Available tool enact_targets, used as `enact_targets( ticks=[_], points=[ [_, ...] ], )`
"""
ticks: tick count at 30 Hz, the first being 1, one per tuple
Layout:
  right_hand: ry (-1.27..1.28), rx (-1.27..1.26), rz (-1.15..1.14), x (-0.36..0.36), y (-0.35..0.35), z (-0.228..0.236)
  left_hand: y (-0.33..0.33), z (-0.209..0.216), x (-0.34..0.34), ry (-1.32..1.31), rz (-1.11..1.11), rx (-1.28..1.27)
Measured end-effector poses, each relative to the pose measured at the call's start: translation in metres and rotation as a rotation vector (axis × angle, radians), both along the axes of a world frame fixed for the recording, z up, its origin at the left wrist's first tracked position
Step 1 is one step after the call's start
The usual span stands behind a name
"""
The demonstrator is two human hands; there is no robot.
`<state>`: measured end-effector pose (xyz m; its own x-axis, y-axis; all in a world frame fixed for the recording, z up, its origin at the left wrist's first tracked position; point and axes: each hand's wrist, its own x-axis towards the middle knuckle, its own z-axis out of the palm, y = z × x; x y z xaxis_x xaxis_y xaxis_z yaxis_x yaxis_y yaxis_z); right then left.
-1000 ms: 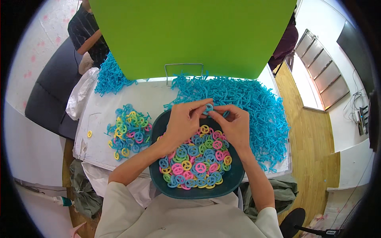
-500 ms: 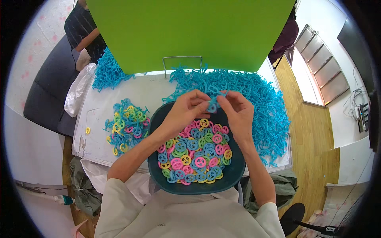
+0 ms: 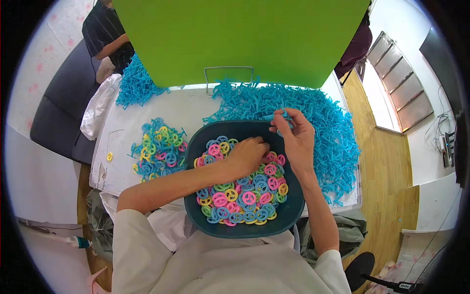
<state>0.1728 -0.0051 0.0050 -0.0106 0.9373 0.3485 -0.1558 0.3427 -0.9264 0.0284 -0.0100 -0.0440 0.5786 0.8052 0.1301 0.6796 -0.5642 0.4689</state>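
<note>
A dark green tub (image 3: pixel 196 215) rests against my front, holding many small plastic wheels (image 3: pixel 248 198) in pink, blue, yellow and green. My left hand (image 3: pixel 249 156) is down among the wheels, fingers curled and closed; its fingertips are hidden, so what they pinch cannot be made out. Over the tub's far right rim, my right hand (image 3: pixel 296 130) is closed on a light-blue plastic piece (image 3: pixel 284 128), pinched between thumb and fingers and partly covered by them. Right beyond that hand spreads a large heap of blue plastic sticks (image 3: pixel 328 147).
Left of the tub lies a pile of wheels with blue sticks (image 3: pixel 159 149); one yellow wheel (image 3: pixel 109 156) lies apart. A green panel (image 3: pixel 235 39) stands across the table's back beside a wire stand (image 3: pixel 228 67). Another blue heap (image 3: pixel 137 83) is far left, near a seated person (image 3: pixel 105 36).
My left hand has left my right hand and dropped into the wheels in the tub. The right hand stays near the far right rim, still holding the blue piece.
</note>
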Motion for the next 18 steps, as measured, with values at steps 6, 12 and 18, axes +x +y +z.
enact_targets(
  ticks=[6,12,18],
  points=[
    [-0.018,-0.08,-0.023,0.002,-0.004,0.0,0.004,0.022,-0.006,-0.322,0.128,-0.242],
    [-0.131,-0.104,-0.112,0.006,-0.004,0.001,0.004,0.036,-0.009,-0.422,0.148,-0.36],
    [-0.112,-0.087,-0.155,0.007,-0.001,-0.003,0.009,0.028,-0.011,-0.6,0.234,-0.366]
  ],
)
